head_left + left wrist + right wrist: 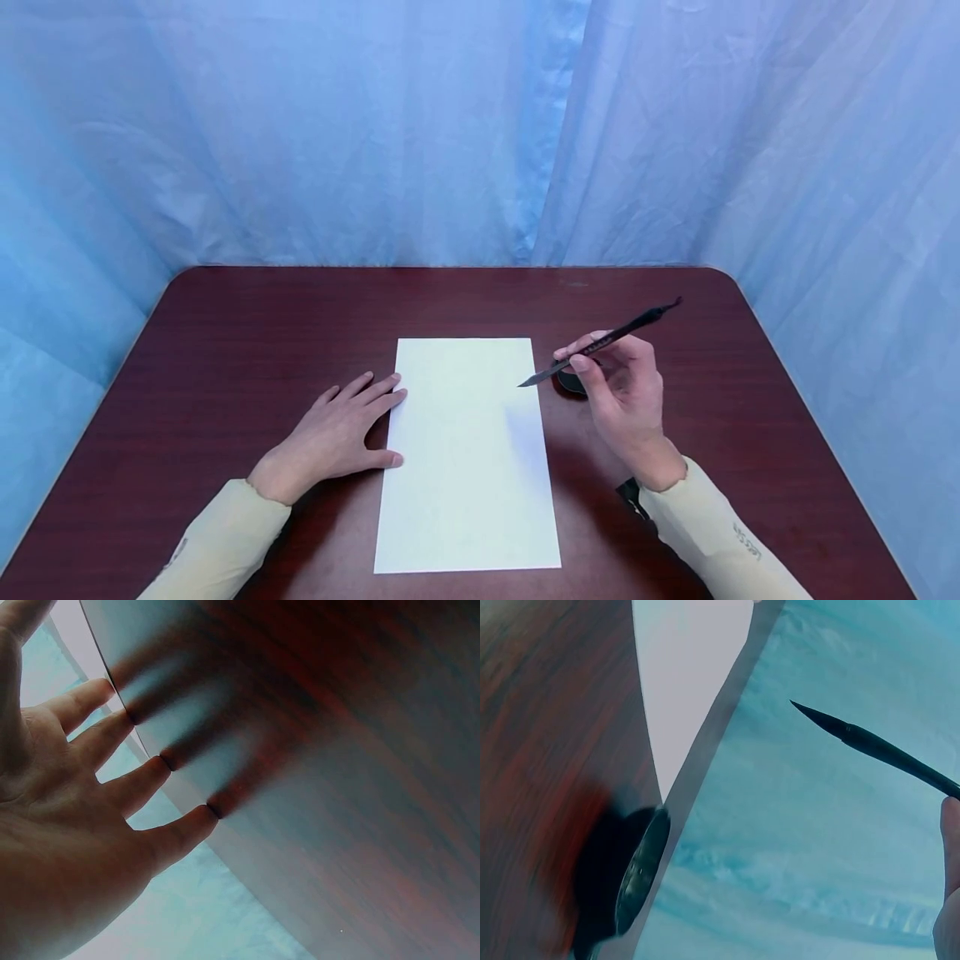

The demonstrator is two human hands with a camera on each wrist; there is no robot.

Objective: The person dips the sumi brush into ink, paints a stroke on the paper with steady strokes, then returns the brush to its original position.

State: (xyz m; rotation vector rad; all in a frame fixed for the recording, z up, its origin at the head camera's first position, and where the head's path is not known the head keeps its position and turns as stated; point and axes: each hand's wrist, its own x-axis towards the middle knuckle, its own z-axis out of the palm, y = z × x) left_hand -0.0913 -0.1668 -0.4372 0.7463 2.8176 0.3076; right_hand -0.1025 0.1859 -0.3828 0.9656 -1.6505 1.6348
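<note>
A blank white sheet of paper (465,467) lies on the dark red table. My left hand (337,433) rests with fingers spread at the sheet's left edge; the thumb and some fingertips touch the paper. In the left wrist view the fingers (142,787) are straight. Above the sheet's right edge, my right hand (628,396) pinches a dark writing brush (618,332), tilted with its pointed tip toward the paper. The right wrist view shows the dark brush tip (821,718) in the air, apart from the sheet. A small black ink dish (572,382) sits partly hidden behind the right hand.
In the right wrist view the ink dish (641,874) stands on the table beside a corner of the paper (690,682). A small black object (632,496) lies partly under the right sleeve. Pale blue curtains (337,133) hang around the table (262,325).
</note>
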